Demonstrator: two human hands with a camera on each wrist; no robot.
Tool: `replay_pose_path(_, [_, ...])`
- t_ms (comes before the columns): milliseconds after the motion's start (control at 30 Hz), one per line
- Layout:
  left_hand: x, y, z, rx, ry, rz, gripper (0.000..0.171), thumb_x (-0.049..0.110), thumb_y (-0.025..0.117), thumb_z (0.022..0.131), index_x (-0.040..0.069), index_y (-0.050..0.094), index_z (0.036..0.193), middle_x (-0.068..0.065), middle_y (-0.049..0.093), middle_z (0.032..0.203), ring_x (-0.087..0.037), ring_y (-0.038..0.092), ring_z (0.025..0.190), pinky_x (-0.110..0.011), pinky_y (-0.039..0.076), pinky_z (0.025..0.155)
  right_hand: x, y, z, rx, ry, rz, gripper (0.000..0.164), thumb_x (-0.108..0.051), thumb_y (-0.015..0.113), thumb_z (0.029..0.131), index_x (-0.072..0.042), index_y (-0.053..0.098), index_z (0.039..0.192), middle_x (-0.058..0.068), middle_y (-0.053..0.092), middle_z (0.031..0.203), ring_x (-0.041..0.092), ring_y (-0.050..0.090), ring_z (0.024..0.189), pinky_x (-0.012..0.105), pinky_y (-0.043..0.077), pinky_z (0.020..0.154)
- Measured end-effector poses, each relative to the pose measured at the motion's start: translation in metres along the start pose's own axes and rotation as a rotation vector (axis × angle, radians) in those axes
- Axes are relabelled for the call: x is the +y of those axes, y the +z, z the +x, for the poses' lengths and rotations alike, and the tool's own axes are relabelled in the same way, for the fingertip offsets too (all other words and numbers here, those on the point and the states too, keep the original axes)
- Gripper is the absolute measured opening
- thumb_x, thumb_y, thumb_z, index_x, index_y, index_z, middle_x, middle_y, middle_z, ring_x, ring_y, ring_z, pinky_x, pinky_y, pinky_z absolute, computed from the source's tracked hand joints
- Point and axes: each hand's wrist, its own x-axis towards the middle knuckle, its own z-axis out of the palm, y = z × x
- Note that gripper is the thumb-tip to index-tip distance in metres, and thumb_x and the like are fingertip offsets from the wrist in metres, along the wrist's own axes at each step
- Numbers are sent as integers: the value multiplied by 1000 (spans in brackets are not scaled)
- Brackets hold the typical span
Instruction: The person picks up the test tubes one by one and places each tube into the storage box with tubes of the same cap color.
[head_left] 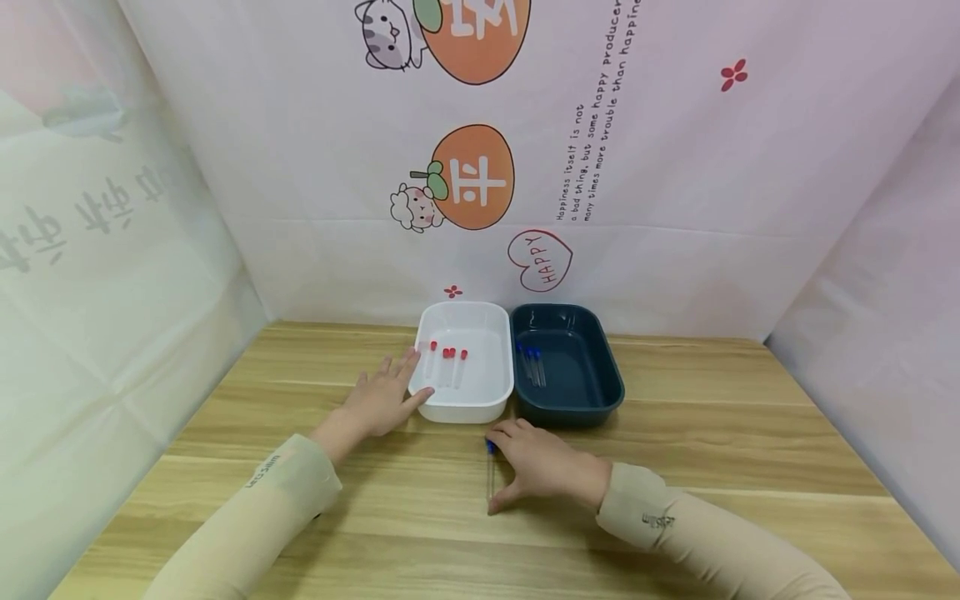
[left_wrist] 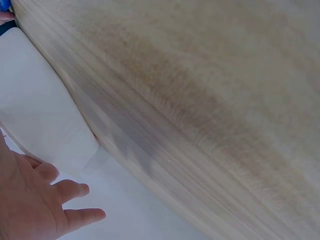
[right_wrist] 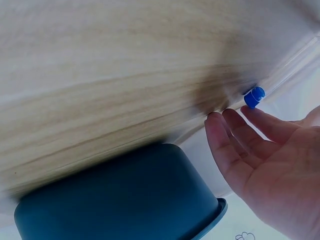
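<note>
My left hand (head_left: 380,398) is at the left side of the white tray (head_left: 491,408), fingers spread and straight, the thumb over its near left rim. Inside that tray lie several clear tubes with red caps (head_left: 447,353). In front of the two trays, my right hand (head_left: 543,460) spans a clear tube with a blue cap (head_left: 491,447) end to end, a fingertip at the cap and the thumb at the other end. The right wrist view shows a finger touching the blue cap (right_wrist: 254,97); most of the thumb is hidden there.
A dark blue tray (head_left: 581,392) stands against the white tray's right side, with several blue-capped tubes (head_left: 532,356) along its left part. Both stand on the wood-grain table (head_left: 390,525), near a printed cloth (head_left: 660,275) hanging behind. Cloth also hangs at both sides.
</note>
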Motion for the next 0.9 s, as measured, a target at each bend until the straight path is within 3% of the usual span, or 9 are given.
replay_pose_path(467, [1, 1, -1, 8, 1, -9, 81, 55, 43, 107, 8, 13, 165, -11, 15, 170, -48, 17, 151, -74, 16, 114, -2, 0, 1, 33, -17, -27, 96, -57, 87, 75, 3, 54, 143, 18, 55, 142, 33, 52, 128, 46, 45, 108])
replay_pose_path(900, [2, -1, -2, 1, -2, -7, 82, 58, 41, 106, 8, 13, 165, -11, 15, 170, -47, 16, 152, -74, 16, 114, 0, -12, -10, 37, -19, 53, 95, -54, 89, 75, -1, 52, 145, 12, 55, 144, 26, 52, 124, 43, 48, 105])
